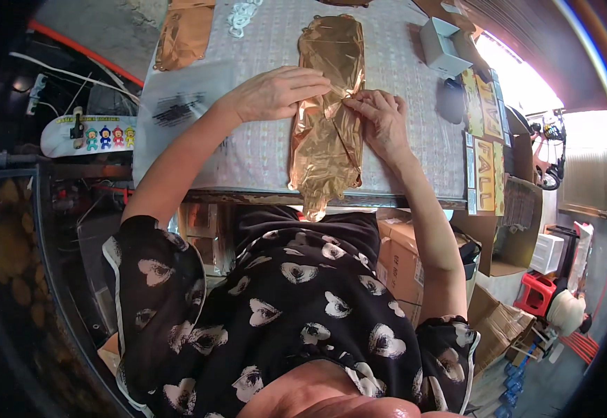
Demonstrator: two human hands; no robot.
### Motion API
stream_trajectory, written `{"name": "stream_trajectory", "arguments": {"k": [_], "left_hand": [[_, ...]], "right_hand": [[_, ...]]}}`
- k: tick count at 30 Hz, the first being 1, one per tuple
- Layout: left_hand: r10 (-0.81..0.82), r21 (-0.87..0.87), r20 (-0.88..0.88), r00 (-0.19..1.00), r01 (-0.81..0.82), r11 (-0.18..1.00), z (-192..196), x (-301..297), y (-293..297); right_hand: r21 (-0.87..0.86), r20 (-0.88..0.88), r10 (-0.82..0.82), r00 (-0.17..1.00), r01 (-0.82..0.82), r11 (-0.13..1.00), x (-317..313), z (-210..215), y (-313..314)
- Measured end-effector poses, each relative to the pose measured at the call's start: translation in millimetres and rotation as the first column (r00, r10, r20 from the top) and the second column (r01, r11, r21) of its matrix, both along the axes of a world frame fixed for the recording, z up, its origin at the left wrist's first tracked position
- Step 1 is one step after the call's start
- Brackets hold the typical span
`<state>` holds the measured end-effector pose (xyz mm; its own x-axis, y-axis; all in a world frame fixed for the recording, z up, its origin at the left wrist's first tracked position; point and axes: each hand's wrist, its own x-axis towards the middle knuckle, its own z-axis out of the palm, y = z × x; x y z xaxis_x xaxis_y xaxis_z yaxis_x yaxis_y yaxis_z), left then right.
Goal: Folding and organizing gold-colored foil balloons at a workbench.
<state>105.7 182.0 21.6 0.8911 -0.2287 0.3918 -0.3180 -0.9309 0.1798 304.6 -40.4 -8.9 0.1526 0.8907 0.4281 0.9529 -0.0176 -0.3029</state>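
A long rose-gold foil balloon (328,139), flat and crinkled, lies lengthwise on the table (255,157), its near end hanging over the front edge. My left hand (275,92) lies palm-down across its middle, pressing a fold. My right hand (381,117) pinches the foil's right edge right beside the left fingertips.
Another copper foil piece (181,31) lies at the far left of the table, a pile of white rings (242,15) beside it. A small white box (444,45) and printed card packs (483,139) sit on the right. Cardboard boxes (401,261) stand under the table.
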Motion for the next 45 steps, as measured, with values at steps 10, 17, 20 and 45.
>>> {"name": "stream_trajectory", "arguments": {"k": [10, 17, 20, 45], "left_hand": [[-0.047, -0.099, -0.085, 0.995, 0.039, 0.994, -24.3, 5.1, -6.5], [-0.04, -0.152, -0.08, 0.996, 0.027, 0.988, -22.6, 8.3, -8.5], [-0.023, -0.201, -0.074, 0.997, 0.007, 0.98, -27.2, 8.6, -7.6], [0.234, -0.75, -0.465, 0.854, -0.521, 0.407, -25.6, 25.7, -7.8]], "right_hand": [[-0.017, 0.023, 0.028, 0.999, -0.028, 0.999, -0.7, 5.6, -3.0], [-0.031, 0.035, 0.017, 0.999, -0.016, 0.999, 10.4, 11.2, -0.6], [-0.02, 0.013, 0.038, 0.999, -0.038, 0.999, 14.1, 7.6, -1.1], [-0.121, -0.518, -0.221, 0.826, 0.185, 0.975, 22.3, -13.9, 16.6]]}}
